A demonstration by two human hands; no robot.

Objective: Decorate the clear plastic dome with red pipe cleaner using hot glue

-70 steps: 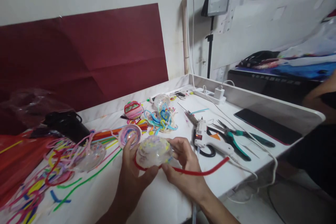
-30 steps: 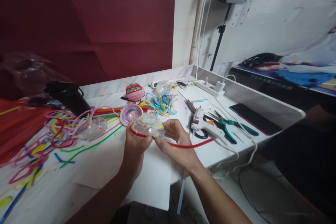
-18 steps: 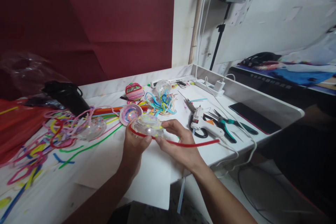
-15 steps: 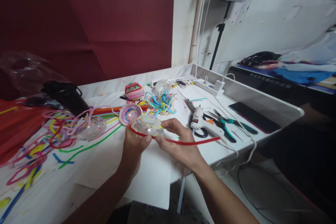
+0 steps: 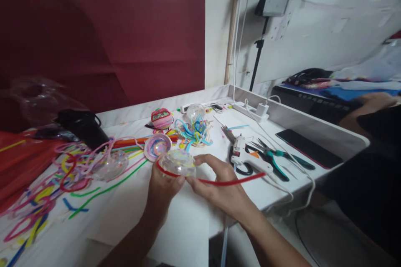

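Observation:
Between my hands, above the table's near edge, is a clear plastic dome [image 5: 178, 162] with yellow flecks on it. My left hand [image 5: 163, 190] grips its left side, thumb at the front. A red pipe cleaner [image 5: 232, 182] curves along the dome's near rim and its free end sticks out to the right. My right hand [image 5: 216, 179] has its thumb on the pipe cleaner at the rim and its fingers curled at the dome's right side. Just behind the dome sits a pink and purple bowl-shaped piece [image 5: 157, 147].
A white glue gun [image 5: 242, 152], green-handled pliers [image 5: 272, 158] and a phone [image 5: 308, 148] lie to the right. Tangled pipe cleaners [image 5: 40, 200] and a black hair-dryer-like object [image 5: 83, 127] are at left. A pink ball [image 5: 162, 119] stands behind. Another person's arm [image 5: 365, 108] shows at far right.
The camera view has tilted up, so the scene sits slightly lower. Both hands keep their hold on the dome and red pipe cleaner. Another person's arm has come into view at right.

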